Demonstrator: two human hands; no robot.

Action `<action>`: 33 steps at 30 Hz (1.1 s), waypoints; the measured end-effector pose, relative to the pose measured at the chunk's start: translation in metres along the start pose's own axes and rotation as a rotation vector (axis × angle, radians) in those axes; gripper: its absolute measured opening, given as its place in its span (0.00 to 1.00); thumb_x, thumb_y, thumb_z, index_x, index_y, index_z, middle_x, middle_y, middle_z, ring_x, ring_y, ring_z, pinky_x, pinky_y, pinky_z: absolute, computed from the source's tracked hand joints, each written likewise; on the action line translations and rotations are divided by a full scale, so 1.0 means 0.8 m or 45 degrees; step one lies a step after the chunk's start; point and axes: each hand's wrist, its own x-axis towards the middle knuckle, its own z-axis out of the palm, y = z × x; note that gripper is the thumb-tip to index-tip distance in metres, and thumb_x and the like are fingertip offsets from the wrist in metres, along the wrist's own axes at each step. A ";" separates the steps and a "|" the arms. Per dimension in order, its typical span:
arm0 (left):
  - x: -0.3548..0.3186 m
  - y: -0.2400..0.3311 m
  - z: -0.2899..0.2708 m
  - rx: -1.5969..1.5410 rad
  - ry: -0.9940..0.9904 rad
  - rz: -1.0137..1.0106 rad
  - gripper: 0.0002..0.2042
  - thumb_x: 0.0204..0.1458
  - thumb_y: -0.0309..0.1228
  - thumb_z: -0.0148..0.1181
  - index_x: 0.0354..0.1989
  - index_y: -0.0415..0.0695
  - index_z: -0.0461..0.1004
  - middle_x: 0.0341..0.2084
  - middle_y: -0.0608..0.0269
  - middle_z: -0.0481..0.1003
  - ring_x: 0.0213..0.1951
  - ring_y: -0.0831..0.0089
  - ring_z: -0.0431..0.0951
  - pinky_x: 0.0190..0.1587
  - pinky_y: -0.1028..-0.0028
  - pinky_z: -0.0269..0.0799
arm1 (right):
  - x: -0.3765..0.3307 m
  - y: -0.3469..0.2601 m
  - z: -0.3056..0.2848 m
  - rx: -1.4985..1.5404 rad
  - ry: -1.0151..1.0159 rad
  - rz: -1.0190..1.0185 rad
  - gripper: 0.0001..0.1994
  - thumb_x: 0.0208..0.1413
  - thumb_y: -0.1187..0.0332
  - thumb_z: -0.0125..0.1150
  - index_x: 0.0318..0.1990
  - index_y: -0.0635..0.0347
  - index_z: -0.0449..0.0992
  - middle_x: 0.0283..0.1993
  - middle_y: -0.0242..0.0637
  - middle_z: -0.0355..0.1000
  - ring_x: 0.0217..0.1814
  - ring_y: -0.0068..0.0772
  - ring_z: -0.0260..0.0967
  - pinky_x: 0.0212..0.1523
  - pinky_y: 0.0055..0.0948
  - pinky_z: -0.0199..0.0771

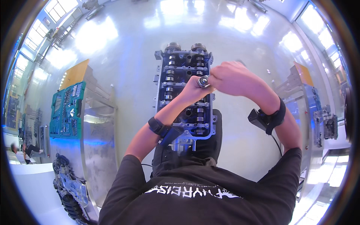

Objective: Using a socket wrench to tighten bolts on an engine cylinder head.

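Note:
In front of me lies a cylinder head with two camshafts running lengthwise and round gears at its far end. Over its right half I hold a ratchet wrench, seen from above by its round metal head. My left hand is closed around the tool just below that head. My right hand is closed beside it, to the right, apparently on the handle, which its fingers mostly hide. A blurred grey end shows past the right knuckles. Where the tool's lower end meets the engine is hidden.
On the left metal bench stands an open teal tool case with sockets. Engine parts lie at the lower left, and another engine part is at the right bench. A person sits far left.

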 end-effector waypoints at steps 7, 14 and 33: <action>0.009 -0.006 0.024 0.097 0.230 0.303 0.06 0.45 0.25 0.62 0.19 0.40 0.74 0.14 0.76 0.69 0.21 0.86 0.68 0.24 0.81 0.64 | 0.008 -0.012 0.031 0.586 0.200 -0.662 0.08 0.44 0.70 0.53 0.32 0.62 0.66 0.18 0.44 0.67 0.21 0.48 0.67 0.24 0.39 0.65; 0.001 -0.018 0.008 0.039 -0.047 0.084 0.06 0.44 0.24 0.62 0.19 0.39 0.72 0.13 0.76 0.67 0.21 0.85 0.69 0.27 0.80 0.68 | 0.006 0.014 0.034 0.233 0.269 -0.213 0.07 0.48 0.68 0.48 0.31 0.62 0.68 0.18 0.45 0.67 0.22 0.48 0.67 0.27 0.40 0.65; -0.004 0.004 -0.006 0.046 -0.050 0.109 0.04 0.44 0.21 0.60 0.19 0.39 0.75 0.15 0.77 0.70 0.21 0.89 0.66 0.22 0.81 0.63 | 0.003 -0.006 0.022 -0.150 -0.155 -0.220 0.11 0.50 0.64 0.47 0.34 0.63 0.69 0.19 0.47 0.67 0.24 0.51 0.68 0.29 0.45 0.65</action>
